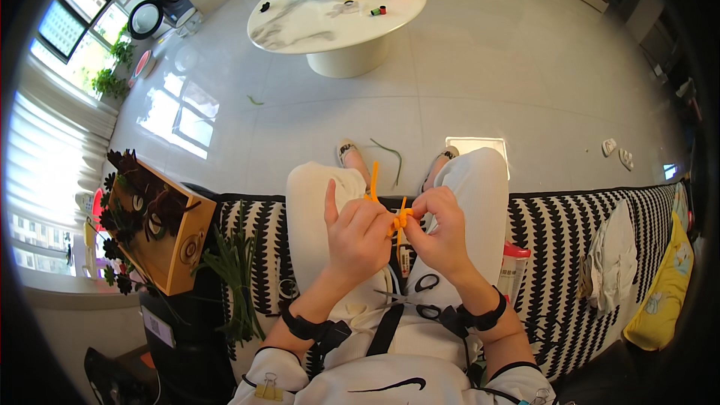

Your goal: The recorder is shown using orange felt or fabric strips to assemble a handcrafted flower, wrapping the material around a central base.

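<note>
Above my lap, both hands work at a small knotted bundle of orange fuzzy strands (401, 219), which look like pipe cleaners. My left hand (360, 232) pinches the bundle's left side, its index or little finger pointing up. One loose orange end rises beyond that hand. My right hand (441, 230) grips the right side between thumb and bent forefinger. Another strand hangs below the bundle between the hands. The fingers partly hide how the strands cross. On my lap just below lies a pair of scissors (415, 299) with black handles, blades toward the left.
On the patterned sofa (543, 247), long green stems (239, 278) lie left, beside a wooden box (194, 247) holding dark flower-like pieces. A red-lidded clear container (513, 270) sits by my right thigh. White cloth (613, 259) lies further right. An oval table (315, 34) with bags stands ahead.
</note>
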`<state>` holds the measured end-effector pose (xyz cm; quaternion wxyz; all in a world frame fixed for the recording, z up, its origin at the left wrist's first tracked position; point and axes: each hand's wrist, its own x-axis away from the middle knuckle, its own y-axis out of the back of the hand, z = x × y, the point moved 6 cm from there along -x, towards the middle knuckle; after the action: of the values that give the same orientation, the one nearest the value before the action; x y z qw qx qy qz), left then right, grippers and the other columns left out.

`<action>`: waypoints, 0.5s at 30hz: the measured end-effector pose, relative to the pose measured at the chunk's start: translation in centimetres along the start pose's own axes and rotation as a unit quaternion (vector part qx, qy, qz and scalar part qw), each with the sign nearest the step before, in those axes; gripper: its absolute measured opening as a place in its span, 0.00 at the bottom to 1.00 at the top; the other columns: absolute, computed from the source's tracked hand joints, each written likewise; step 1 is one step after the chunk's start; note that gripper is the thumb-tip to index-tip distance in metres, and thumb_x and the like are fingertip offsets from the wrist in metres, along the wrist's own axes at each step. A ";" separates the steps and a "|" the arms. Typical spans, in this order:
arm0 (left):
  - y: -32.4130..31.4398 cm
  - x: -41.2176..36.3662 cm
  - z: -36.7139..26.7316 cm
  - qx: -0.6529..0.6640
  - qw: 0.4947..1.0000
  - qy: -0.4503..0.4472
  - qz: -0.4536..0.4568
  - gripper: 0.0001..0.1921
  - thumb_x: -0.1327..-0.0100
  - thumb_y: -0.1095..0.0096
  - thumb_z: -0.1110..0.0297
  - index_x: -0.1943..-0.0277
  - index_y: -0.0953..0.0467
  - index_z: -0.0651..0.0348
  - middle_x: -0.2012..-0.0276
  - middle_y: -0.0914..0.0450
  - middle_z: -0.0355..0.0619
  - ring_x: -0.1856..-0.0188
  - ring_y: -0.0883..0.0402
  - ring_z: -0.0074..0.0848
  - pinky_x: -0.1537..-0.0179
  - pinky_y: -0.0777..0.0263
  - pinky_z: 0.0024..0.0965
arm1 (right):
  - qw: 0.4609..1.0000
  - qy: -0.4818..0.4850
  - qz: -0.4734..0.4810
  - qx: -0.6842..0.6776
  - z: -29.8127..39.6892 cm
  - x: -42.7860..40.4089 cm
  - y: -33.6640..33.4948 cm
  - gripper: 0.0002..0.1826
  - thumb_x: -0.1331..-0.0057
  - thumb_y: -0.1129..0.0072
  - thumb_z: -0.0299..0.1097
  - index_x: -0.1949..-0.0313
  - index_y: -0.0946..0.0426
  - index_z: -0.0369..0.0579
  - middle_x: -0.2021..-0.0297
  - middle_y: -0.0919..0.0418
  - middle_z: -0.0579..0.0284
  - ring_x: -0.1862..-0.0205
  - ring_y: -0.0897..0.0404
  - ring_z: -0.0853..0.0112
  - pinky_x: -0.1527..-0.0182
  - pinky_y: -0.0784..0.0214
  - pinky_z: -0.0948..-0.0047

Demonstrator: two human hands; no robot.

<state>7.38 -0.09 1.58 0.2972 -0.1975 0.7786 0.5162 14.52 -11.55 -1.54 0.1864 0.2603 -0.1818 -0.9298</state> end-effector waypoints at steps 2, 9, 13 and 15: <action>-0.8 0.1 1.1 0.104 0.990 0.080 0.050 0.06 0.54 0.38 0.75 0.71 0.27 0.60 0.71 0.28 0.41 0.66 0.27 0.32 0.38 0.53 0.56 | 0.990 -0.085 0.045 -0.106 -1.6 -0.2 -0.3 0.08 0.49 0.39 0.25 0.70 0.26 0.39 0.73 0.25 0.61 0.65 0.27 0.74 0.59 0.36 0.76; -3.0 1.6 3.2 0.409 0.843 0.261 0.232 0.06 0.50 0.38 0.77 0.69 0.27 0.64 0.72 0.29 0.43 0.69 0.29 0.28 0.56 0.36 0.30 | 0.944 -0.091 0.242 -0.207 -1.2 -1.0 0.0 0.10 0.49 0.36 0.28 0.67 0.25 0.41 0.70 0.24 0.62 0.64 0.27 0.72 0.58 0.35 0.73; -3.3 2.0 3.1 0.478 0.787 0.286 0.265 0.06 0.50 0.37 0.78 0.68 0.26 0.63 0.71 0.30 0.37 0.66 0.32 0.20 0.61 0.40 0.23 | 0.948 -0.054 0.252 -0.186 -0.6 -1.1 -0.1 0.09 0.49 0.36 0.28 0.69 0.25 0.42 0.69 0.24 0.61 0.64 0.27 0.71 0.58 0.36 0.74; -3.3 1.9 2.9 0.491 0.782 0.281 0.260 0.06 0.50 0.37 0.77 0.68 0.26 0.63 0.72 0.30 0.37 0.66 0.33 0.20 0.61 0.40 0.23 | 0.957 -0.013 0.214 -0.195 0.1 -1.2 0.1 0.08 0.49 0.37 0.27 0.71 0.26 0.42 0.72 0.25 0.62 0.66 0.28 0.70 0.60 0.36 0.73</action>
<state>8.70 1.35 -2.81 -0.0239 0.0489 0.9976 0.0434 15.47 -11.10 -0.90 0.4260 0.1615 -0.0512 -0.8887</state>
